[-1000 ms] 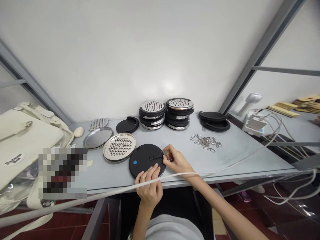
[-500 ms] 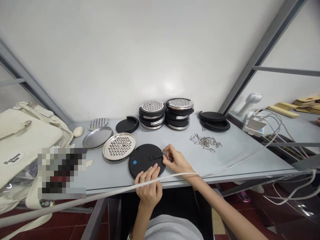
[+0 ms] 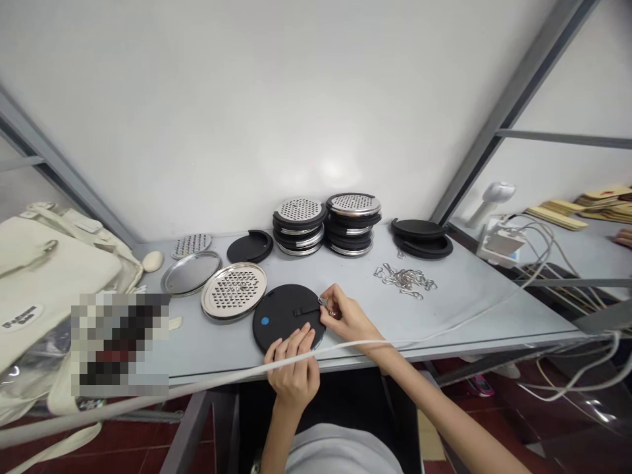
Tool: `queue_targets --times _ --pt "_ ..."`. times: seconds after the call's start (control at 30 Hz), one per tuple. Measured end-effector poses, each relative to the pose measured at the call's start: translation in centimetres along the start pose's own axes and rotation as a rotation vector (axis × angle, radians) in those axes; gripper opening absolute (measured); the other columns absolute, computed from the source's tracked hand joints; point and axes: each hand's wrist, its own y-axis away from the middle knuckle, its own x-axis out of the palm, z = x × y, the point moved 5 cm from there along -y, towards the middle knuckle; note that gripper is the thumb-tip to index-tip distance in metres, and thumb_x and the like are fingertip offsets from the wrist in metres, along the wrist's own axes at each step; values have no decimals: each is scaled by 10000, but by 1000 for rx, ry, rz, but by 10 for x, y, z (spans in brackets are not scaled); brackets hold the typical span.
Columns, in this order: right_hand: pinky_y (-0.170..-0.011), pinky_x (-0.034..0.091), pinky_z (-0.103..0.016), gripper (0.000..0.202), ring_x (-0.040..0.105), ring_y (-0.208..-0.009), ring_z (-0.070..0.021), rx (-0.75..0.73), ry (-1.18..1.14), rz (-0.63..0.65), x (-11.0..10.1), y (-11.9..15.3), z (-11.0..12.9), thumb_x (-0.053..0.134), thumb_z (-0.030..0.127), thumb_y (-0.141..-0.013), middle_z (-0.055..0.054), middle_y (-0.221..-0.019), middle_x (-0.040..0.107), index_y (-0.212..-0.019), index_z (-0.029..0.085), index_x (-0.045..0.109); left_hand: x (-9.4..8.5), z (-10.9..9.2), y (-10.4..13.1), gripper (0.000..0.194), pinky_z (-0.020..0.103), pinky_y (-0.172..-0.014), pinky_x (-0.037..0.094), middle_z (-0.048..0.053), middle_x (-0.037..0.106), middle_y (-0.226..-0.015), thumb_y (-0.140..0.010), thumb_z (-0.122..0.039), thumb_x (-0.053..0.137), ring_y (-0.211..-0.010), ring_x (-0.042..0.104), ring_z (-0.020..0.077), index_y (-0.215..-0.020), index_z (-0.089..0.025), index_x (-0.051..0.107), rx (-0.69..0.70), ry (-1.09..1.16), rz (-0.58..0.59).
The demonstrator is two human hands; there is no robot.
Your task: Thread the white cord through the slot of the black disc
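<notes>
A round black disc (image 3: 281,313) with a blue dot and a short strap-like bar lies near the table's front edge. My left hand (image 3: 295,368) rests on its lower rim, fingers laid side by side across it. At the disc's right edge my right hand (image 3: 345,319) pinches a small metal clip (image 3: 323,303), partly hidden by the fingers. Left of the disc is a round metal grater plate (image 3: 234,290). To the right lies a pile of metal clips (image 3: 407,279).
Two stacks of graters (image 3: 299,227) (image 3: 353,224) stand at the back. Black holders (image 3: 421,238) sit right of them. A white cable (image 3: 222,378) crosses in front. A cream bag (image 3: 59,263) is at the left, a white scanner (image 3: 494,197) at the right.
The view has shifted very slightly. Both hands keep nearly the same place on the disc and the clip.
</notes>
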Motion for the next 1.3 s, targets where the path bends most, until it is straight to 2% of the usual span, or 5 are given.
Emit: queue_targets --times 0.43,0.63,1.0,1.3 --pt "-562 338 -231 154 393 -553 -102 17 10 33 0 2 3 471 244 -837 80 -642 379 -968 197 404 1 0 1 330 350 -932 350 44 704 -1043 -827 -77 457 -929 632 182 -1074 -173 655 0 -1 2" --pt "-585 345 -235 138 412 -565 -106 -18 17 41 0 1 2 446 224 -847 80 -636 379 -978 199 409 0 0 0 329 347 -928 352 47 706 -1036 -828 -82 446 -931 633 181 -1063 -173 658 4 6 3" --pt "-563 338 -222 109 413 -554 -98 -10 -4 40 1 1 3 453 210 -832 83 -617 393 -934 205 414 0 0 0 322 347 -928 356 50 706 -1030 -836 -91 449 -931 630 181 -1067 -175 657 10 0 12" --pt "-576 352 -227 126 422 -552 -100 -19 11 27 0 1 1 452 205 -833 85 -615 392 -954 202 417 -2 -4 -4 205 349 -897 374 33 718 -975 -822 -176 595 -864 641 181 -1014 -193 664 3 -41 -33"
